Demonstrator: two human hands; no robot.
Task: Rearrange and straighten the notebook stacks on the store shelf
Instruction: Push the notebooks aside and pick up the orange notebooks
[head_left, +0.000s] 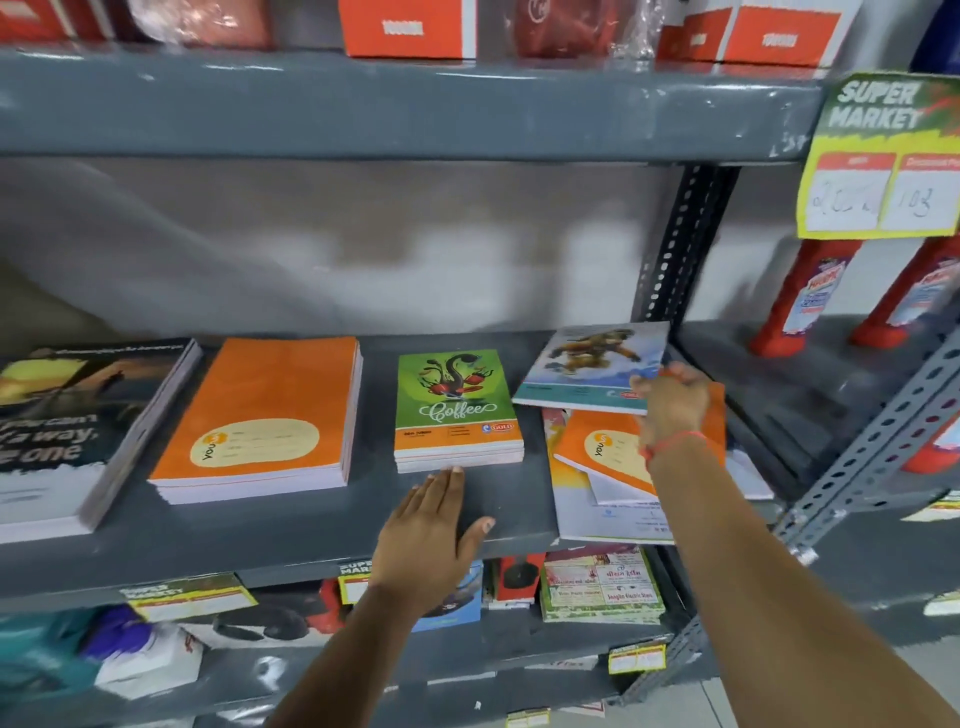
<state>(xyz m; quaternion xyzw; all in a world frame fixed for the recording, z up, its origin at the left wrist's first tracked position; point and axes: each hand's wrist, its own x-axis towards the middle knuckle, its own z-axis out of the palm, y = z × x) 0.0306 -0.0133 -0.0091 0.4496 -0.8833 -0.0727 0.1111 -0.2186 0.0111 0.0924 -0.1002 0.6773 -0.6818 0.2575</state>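
Left hand: lying flat, palm down, fingers together and extending forward, thumb splaying right | Right hand: reaching farther forward, fingers curling in a pinching grip, red thread circling wrist | Both forearms: stretching forward, bare

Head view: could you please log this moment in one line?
right hand: holds blue notebook | left hand: flat on shelf | right pile: messy
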